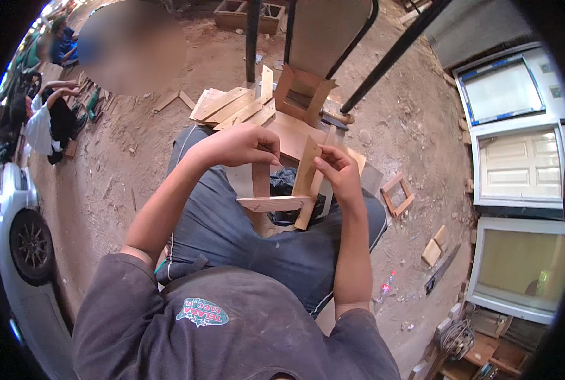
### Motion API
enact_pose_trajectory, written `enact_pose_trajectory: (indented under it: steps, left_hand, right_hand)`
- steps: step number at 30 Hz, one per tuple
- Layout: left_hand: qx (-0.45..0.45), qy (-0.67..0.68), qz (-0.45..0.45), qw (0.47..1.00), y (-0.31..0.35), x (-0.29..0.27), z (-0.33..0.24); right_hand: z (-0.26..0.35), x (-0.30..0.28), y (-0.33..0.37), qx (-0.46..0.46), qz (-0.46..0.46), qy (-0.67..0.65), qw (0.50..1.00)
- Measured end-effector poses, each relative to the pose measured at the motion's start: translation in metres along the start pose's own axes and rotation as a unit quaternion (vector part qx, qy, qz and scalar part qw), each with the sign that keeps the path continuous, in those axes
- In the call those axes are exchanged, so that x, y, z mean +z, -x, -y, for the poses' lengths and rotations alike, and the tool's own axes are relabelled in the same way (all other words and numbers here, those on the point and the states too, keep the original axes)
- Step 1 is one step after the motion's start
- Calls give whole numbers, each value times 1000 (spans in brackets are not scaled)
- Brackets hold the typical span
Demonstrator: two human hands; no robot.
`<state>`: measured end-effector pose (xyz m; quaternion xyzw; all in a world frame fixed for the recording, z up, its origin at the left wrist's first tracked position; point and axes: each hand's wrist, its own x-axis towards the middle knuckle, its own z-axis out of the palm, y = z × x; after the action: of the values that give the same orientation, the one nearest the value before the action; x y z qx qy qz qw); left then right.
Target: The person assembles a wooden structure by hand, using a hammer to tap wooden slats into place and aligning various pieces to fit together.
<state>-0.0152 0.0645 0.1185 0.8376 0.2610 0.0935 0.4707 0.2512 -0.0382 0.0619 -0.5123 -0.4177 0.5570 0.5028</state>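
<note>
A partly joined wooden frame stands between my knees, made of a light slat [306,171] on the right, a crosspiece [273,203] on the near side and another slat [261,182] on the left. My right hand [340,172] pinches the upper part of the right slat between thumb and fingers. Left of it, my left hand [241,147] hovers above the frame with bent fingers pressed together; whatever they may hold is too small to make out. Just beyond my hands lies a pile of cut wooden slats [235,109], with a boxy wooden frame [302,95] beside it.
A chair with dark metal legs [252,41] stands in front of me. On the dirt floor to the right lie a small wooden frame [397,194] and wood offcuts [433,248]. White-framed panels [521,161] lean at far right. Another person [42,123] sits far left, near a parked car [18,253].
</note>
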Motion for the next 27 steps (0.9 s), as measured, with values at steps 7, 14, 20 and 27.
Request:
enact_pose_trajectory:
  steps: [7,14,20,27]
  left_hand:
    - [120,-397,-131,901,-4,1,-13]
    - [79,-440,-331,831,-32,50,37]
    - [-21,-316,-392,864,-18,125,68]
    - [-80,-191,-364,908,-3,140,73]
  right_hand:
    - [-14,-8,-10,-154,-45,179,971]
    - [-25,-14,-16,-63,-63,-54,994]
    - [-76,-8,-22,64,-120,14,991]
    - [-68,3,-14,264,-81,119,954]
